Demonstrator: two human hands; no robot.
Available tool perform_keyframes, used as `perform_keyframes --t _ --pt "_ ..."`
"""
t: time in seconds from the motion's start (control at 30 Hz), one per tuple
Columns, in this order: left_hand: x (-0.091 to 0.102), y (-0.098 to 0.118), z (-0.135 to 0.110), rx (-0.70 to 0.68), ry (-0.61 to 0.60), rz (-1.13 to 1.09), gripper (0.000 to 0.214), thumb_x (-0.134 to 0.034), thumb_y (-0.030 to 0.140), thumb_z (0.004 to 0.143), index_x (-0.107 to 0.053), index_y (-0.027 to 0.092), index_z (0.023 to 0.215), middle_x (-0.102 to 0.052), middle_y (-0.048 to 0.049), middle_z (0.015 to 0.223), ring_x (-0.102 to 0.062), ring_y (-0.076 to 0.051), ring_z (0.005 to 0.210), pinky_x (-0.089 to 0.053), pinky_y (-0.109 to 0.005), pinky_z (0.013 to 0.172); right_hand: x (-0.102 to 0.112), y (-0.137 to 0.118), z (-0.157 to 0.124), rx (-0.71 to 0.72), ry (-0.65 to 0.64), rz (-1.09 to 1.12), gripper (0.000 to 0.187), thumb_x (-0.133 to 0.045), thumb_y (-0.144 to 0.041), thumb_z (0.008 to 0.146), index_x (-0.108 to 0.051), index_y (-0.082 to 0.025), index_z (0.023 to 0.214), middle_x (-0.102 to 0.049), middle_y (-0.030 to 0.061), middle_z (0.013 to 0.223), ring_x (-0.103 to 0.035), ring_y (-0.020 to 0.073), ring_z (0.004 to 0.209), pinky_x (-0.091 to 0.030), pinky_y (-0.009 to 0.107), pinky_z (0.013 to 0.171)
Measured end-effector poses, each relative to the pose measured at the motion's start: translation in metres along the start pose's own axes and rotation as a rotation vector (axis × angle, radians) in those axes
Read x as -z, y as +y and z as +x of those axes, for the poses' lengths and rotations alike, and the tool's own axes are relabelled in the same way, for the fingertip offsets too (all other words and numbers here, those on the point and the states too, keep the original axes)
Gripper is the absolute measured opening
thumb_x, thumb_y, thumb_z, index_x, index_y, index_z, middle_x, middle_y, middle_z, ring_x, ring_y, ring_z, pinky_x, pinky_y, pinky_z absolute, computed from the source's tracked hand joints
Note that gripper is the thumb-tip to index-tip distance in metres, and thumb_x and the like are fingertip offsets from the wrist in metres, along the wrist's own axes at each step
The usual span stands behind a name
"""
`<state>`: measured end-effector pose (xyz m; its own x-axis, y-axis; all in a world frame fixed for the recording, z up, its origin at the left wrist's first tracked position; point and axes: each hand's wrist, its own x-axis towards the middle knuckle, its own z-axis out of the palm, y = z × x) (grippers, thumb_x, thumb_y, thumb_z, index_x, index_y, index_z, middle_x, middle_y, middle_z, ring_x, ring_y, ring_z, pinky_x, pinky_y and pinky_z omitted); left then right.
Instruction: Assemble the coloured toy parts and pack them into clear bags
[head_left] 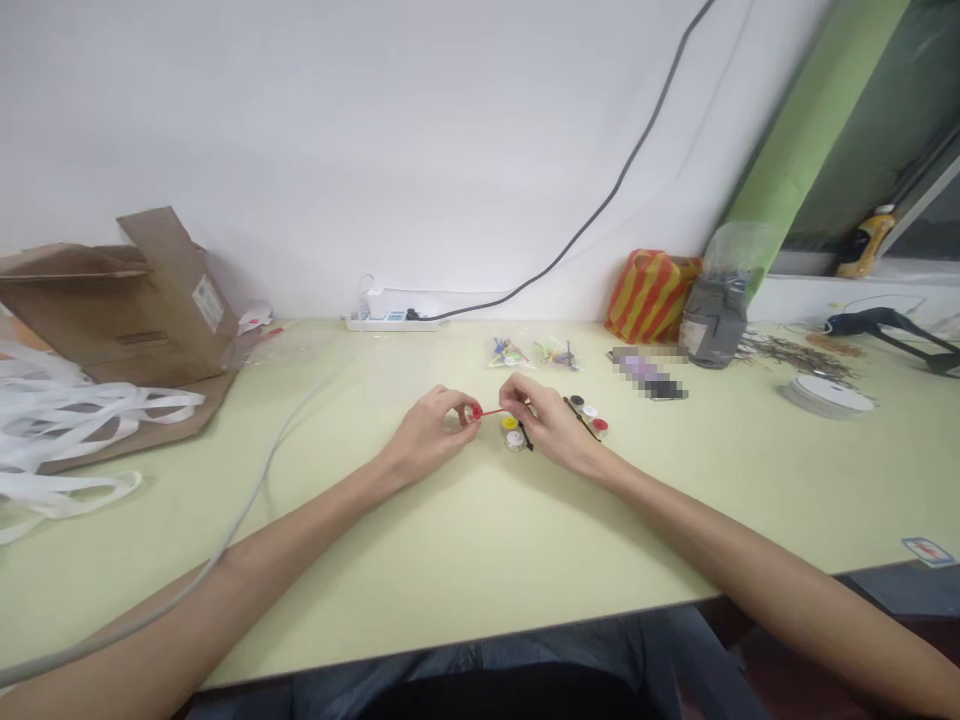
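Observation:
My left hand [431, 435] and my right hand [551, 425] meet over the pale green table [360, 560], with their fingertips pinching a thin red stick [489, 411]. Its left end has a red blob held by my left fingers. Just below the stick stand small open paint pots, one yellow [510, 423] and one white [515, 440]. A black-handled brush [525, 435] lies beside them, partly under my right hand. A second black brush [583, 418] lies beyond that hand, next to several small dark, white and red pots [590, 411].
Small clear bags of coloured parts [510, 352] lie ahead. To the left are a cardboard box [127, 310], white plastic strips [75, 420] and a grey cable [277, 470]. A power strip [390, 322], striped bag [651, 297], grey bag [712, 320] and white ribbon roll [829, 396] line the back.

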<state>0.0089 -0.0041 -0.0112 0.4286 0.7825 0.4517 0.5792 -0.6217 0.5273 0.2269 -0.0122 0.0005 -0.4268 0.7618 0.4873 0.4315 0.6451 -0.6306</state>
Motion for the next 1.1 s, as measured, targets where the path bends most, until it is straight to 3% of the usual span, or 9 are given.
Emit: perform_keyframes --t 0.17,0.33,0.5,0.63,0.87,1.1 --pt "0.000 0.006 -0.003 0.059 -0.015 -0.175 0.021 -0.059 0.033 0.090 -0.071 0.022 0.104 -0.071 -0.0016 0.094 -0.064 -0.018 0.087 -0.050 -0.031 0.079 -0.016 -0.006 0.012 -0.038 -0.018 0.162 0.013 -0.049 -0.026 0.095 -0.054 -0.021 0.084 -0.055 -0.0020 0.069 -0.048 0.0136 0.064 -0.038 0.026 0.063" --pt "0.002 0.008 -0.003 0.084 -0.038 -0.343 0.022 -0.058 0.033 0.093 -0.072 0.021 0.105 -0.073 -0.0021 0.100 -0.066 -0.017 0.091 -0.051 -0.030 0.083 -0.028 -0.003 0.020 -0.025 -0.013 0.277 0.008 -0.049 -0.021 0.093 -0.057 -0.019 0.089 -0.062 0.0010 0.077 -0.059 0.0152 0.073 -0.044 0.027 0.071" --pt "0.002 0.007 -0.003 0.073 -0.031 -0.348 0.025 -0.061 0.037 0.093 -0.072 0.021 0.108 -0.074 -0.0026 0.098 -0.067 -0.017 0.091 -0.052 -0.032 0.087 -0.028 0.000 0.009 -0.002 0.043 0.262 0.011 -0.052 -0.016 0.088 -0.056 -0.021 0.097 -0.068 0.0038 0.091 -0.064 0.0166 0.084 -0.048 0.029 0.077" --pt "0.002 0.009 -0.005 0.052 -0.035 -0.351 0.026 -0.060 0.036 0.093 -0.071 0.022 0.110 -0.074 -0.0035 0.101 -0.067 -0.018 0.092 -0.053 -0.032 0.084 -0.022 0.002 0.005 -0.049 0.087 0.219 0.002 -0.057 -0.019 0.088 -0.057 -0.020 0.087 -0.068 0.0021 0.081 -0.064 0.0158 0.075 -0.048 0.028 0.072" --pt "0.002 0.006 -0.004 0.034 0.008 -0.298 0.025 -0.057 0.033 0.093 -0.072 0.024 0.112 -0.073 -0.0026 0.104 -0.065 -0.017 0.093 -0.052 -0.030 0.080 -0.013 0.003 0.004 -0.006 0.182 0.114 0.011 -0.058 -0.018 0.090 -0.069 -0.020 0.087 -0.073 0.0034 0.088 -0.065 0.0181 0.083 -0.048 0.032 0.078" --pt "0.005 -0.002 -0.004 0.031 -0.001 -0.275 0.019 -0.058 0.027 0.089 -0.071 0.021 0.102 -0.072 -0.0016 0.097 -0.064 -0.016 0.088 -0.051 -0.028 0.077 -0.018 -0.003 0.000 0.056 0.165 0.028 0.018 -0.059 -0.014 0.093 -0.074 -0.025 0.095 -0.075 0.0026 0.090 -0.065 0.0203 0.090 -0.048 0.034 0.082"
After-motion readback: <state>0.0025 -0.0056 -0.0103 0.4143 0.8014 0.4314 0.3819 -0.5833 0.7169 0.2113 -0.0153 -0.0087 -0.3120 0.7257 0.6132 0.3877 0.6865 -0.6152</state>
